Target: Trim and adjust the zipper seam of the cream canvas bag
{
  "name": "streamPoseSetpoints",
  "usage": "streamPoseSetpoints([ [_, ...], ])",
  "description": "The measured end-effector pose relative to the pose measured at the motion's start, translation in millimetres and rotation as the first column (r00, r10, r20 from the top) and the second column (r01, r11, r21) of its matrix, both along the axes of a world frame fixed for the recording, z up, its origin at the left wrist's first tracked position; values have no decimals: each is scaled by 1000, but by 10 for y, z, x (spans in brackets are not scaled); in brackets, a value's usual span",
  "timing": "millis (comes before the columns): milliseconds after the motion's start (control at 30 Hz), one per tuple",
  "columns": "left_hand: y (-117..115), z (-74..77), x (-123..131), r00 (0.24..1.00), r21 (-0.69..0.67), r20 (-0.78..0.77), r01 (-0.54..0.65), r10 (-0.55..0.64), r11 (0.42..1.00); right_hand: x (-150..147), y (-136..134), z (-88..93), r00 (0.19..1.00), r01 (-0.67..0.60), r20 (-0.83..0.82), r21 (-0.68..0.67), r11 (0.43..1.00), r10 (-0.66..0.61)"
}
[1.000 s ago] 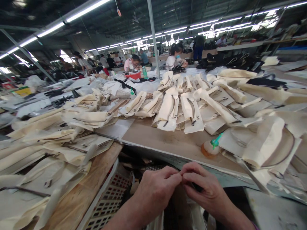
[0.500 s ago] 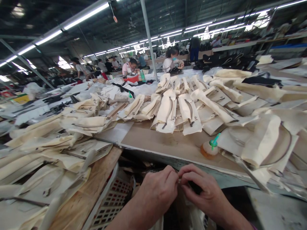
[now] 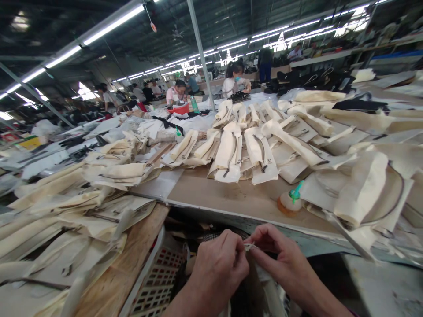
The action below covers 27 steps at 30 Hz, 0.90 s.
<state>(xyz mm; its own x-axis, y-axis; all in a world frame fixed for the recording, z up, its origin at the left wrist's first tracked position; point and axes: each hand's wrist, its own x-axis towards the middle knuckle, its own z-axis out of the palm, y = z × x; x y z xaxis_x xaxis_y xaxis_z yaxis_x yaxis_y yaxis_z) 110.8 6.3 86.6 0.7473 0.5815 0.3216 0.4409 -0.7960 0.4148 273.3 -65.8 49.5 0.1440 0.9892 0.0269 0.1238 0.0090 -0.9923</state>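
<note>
My left hand is closed at the lower middle, its thumb and fingers pinched at one end of a small whitish strip. Facing it, my right hand pinches the same strip between thumb and fingers. Pale material hangs below the hands, partly hidden by them. What the left fingertips grip exactly is too small to make out. Both hands are in front of the table's near edge.
Cream fabric pieces with dark zips cover much of the table. A glue bottle with a green nozzle stands near the edge. A white plastic basket sits beside a wooden board. People work farther back.
The fingers of my right hand have opened out a little and lifted, and more of the whitish strip shows between the hands. The view has shifted slightly.
</note>
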Motion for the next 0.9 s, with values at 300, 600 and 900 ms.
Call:
streamPoseSetpoints([
  [300,-36,43,61,983,-225,-78,-179,166,958,-17,11,-13,997,27,-68,-38,999,-29],
  [600,-19,54,33,973,-356,-80,-232,218,905,-44,-3,19,997,-10,76,-30,999,12],
  [900,-37,45,-13,982,-377,-35,-185,186,908,-80,3,30,993,38,115,18,999,-40],
])
